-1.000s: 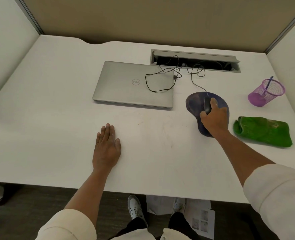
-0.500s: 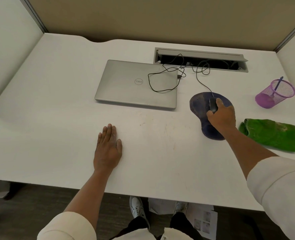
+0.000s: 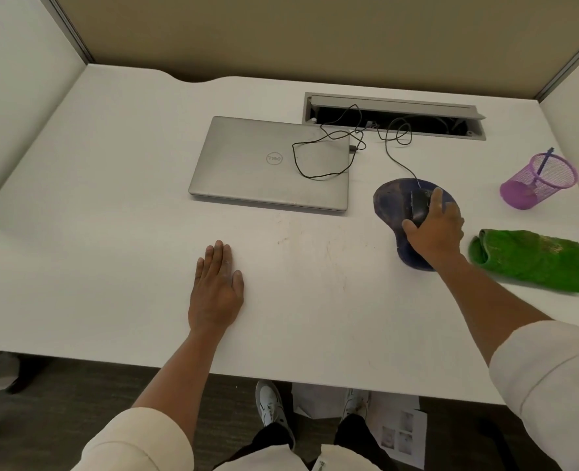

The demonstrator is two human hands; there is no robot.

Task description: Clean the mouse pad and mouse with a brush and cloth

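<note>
A dark blue mouse pad [image 3: 390, 205] lies on the white desk [image 3: 111, 198], right of centre. On it sits a black wired mouse [image 3: 418, 208], and my right hand [image 3: 434, 229] is wrapped around that mouse from the near side. My left hand [image 3: 217, 287] rests flat on the desk, fingers together, holding nothing. A green cloth [image 3: 532, 258] lies folded to the right of the pad. A purple mesh cup [image 3: 538, 181] at the far right holds a thin purple-handled brush [image 3: 544, 161].
A closed silver laptop [image 3: 267, 164] lies left of the pad, with the mouse cable [image 3: 322, 158] looped over its right side. A cable slot [image 3: 393, 117] is open at the back of the desk. Partition walls stand on three sides. Papers lie on the floor.
My right hand has stayed on the mouse, with the thumb now spread wider at its left side. The view has shifted slightly. My left hand has not moved.
</note>
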